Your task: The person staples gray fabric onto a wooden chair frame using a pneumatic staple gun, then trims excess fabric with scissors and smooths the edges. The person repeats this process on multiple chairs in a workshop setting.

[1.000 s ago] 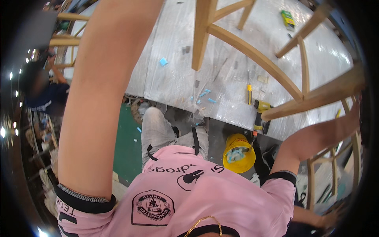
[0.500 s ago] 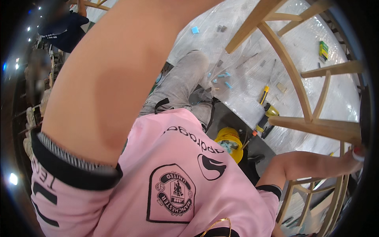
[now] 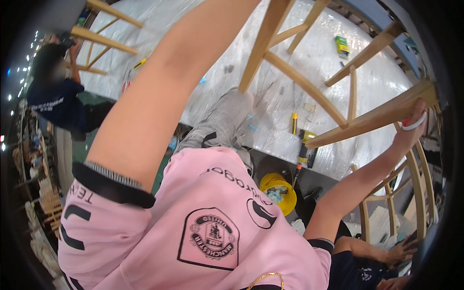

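Chair frame (image 3: 309,92) of pale wood is held up overhead, its legs and rungs crossing the upper half of the view above a table wrapped in clear plastic (image 3: 309,63). The right hand (image 3: 411,126) grips the end of one thick rail at the far right, fingers curled over the top edge, a red-and-white band lying against the hand. The left arm (image 3: 164,101) rises past the top of the picture, so the left hand is cut off and its grip on the frame cannot be told. The frame's upper part is also out of view.

A second wooden frame (image 3: 401,193) stands at the right edge, partly hidden behind the right arm; a third (image 3: 99,38) shows at upper left, near a person in dark blue (image 3: 53,96) whose hands are hard to make out.

On the table lie one yellow-and-black drill (image 3: 304,145), one small yellow tool (image 3: 294,122) just beside it, and one green box (image 3: 342,46) well apart, further up. One yellow bowl (image 3: 278,191) sits below the table edge, its contents unclear. Another person's hand (image 3: 401,250) rests at lower right. A pink shirt (image 3: 193,227) fills the foreground.
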The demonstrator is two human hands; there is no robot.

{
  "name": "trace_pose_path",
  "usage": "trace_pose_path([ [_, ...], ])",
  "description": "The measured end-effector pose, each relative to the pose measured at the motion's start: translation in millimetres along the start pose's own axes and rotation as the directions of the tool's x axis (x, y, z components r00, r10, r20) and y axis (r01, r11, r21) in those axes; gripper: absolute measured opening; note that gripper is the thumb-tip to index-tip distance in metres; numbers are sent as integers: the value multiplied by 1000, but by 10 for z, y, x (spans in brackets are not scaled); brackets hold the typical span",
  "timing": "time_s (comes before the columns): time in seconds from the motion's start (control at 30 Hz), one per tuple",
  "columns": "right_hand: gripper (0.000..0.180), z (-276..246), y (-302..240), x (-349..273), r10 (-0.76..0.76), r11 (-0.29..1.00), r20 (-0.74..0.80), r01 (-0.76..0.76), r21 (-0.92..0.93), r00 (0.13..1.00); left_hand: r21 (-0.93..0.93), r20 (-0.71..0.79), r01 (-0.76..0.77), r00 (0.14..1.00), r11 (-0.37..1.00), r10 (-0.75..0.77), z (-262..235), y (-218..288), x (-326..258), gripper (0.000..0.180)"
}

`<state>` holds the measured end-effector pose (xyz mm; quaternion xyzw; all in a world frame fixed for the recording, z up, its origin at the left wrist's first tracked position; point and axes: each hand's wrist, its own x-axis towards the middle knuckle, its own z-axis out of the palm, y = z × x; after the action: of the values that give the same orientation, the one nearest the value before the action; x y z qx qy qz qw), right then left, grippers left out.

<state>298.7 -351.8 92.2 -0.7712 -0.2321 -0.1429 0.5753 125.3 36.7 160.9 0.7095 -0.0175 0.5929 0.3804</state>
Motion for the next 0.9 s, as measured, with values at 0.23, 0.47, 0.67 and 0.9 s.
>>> trace_pose_path([
  [0.23, 66, -135, 729, 6, -140, 979, -153, 113, -170, 978, 209, 104, 357, 918, 910, -384, -194, 60, -169, 39],
  [0.47, 76, -103, 1327, 94, -535, 841, -22, 530, -109, 845, -105, 107, 432, 901, 896, -421, -177, -12, 20, 97],
  [0.67, 75, -128, 1103, 505, 352, 860, 47, -343, 377, 935, -164, 186, 395, 912, 904, -365, 175, -1002, 284, 89],
  [0.9, 64, 492, 732, 809, 231, 971, -11, -230, 58, 973, -153, 266, 405, 895, 901, -357, -7, -1942, 496, 71],
])
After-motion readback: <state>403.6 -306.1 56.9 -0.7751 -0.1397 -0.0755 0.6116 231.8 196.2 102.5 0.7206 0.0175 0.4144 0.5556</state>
